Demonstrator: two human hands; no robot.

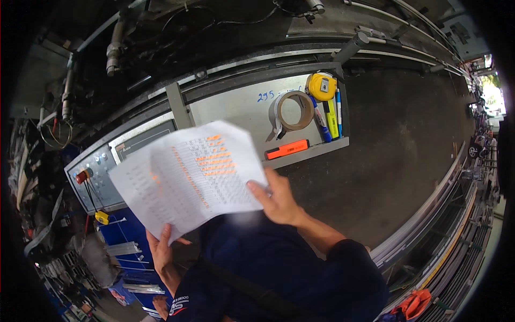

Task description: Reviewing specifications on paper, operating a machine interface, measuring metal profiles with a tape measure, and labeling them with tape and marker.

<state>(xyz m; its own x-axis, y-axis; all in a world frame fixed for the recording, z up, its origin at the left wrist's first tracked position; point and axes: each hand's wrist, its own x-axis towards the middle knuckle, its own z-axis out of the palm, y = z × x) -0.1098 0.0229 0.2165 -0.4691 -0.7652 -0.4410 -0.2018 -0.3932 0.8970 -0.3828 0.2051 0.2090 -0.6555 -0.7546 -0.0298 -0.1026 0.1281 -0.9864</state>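
Note:
A white printed sheet, with rows of text and orange highlighter marks, is held up in front of my body. My left hand grips its lower left edge, thumb on the front and the other fingers mostly behind. At the right edge, my right hand pinches the paper between thumb and fingers. Just beyond that hand, an orange highlighter lies along the lip of a pale tray. The tray also carries a tape roll, a yellow tape measure, a yellow highlighter and blue markers.
On the left is a control panel with a red knob. Long metal profiles lie racked at the right, near an orange cloth. Cut profile pieces rest on a blue surface at lower left. Machine rails run across the back.

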